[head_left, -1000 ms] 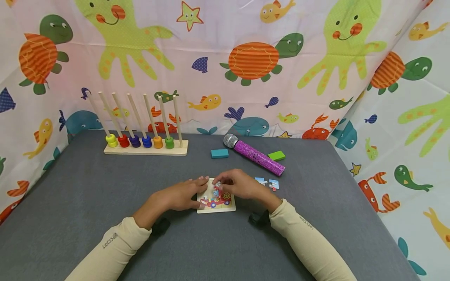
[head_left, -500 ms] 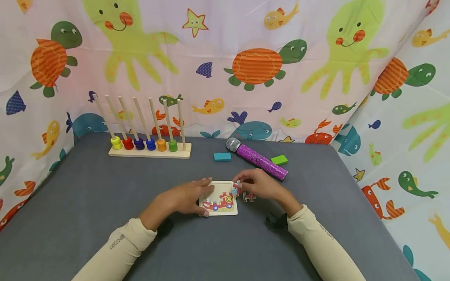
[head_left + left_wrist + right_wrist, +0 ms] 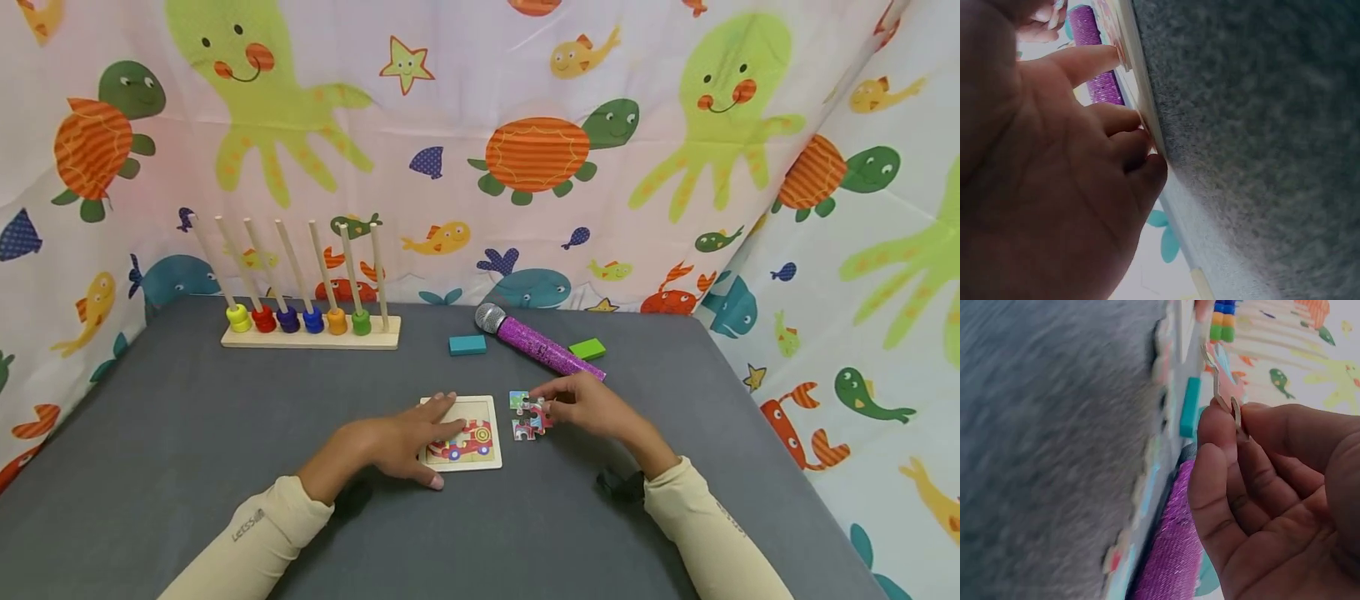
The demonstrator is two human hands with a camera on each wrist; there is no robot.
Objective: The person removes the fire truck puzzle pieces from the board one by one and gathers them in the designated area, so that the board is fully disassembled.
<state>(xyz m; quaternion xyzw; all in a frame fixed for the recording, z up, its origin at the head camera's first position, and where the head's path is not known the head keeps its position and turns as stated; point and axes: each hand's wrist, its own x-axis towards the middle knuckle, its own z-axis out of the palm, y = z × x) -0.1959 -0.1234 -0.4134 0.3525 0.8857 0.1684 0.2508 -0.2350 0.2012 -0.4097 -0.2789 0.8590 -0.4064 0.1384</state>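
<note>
My left hand (image 3: 401, 442) rests with its fingers spread on a small wooden puzzle board (image 3: 486, 406), whose lower part shows a red vehicle picture. In the left wrist view, the fingertips of that left hand (image 3: 1066, 144) touch the board's edge. To the right of the board, my right hand (image 3: 592, 407) pinches a puzzle piece (image 3: 1227, 384) between thumb and fingers, raised off the table in the right wrist view. Beneath and beside it lie loose puzzle pieces, among them a blue-green piece (image 3: 518, 400) and a red-and-white piece (image 3: 522, 431).
Behind the hands lie a purple glitter microphone (image 3: 536, 346), a teal block (image 3: 467, 345) and a green block (image 3: 587, 349). A wooden peg rack (image 3: 315, 340) with coloured rings stands at the back left. A sea-animal cloth hangs behind the grey table (image 3: 225, 425).
My right hand has moved from over the board to its right, carrying a puzzle piece. Loose pieces it covered now show. The left hand stays on the board.
</note>
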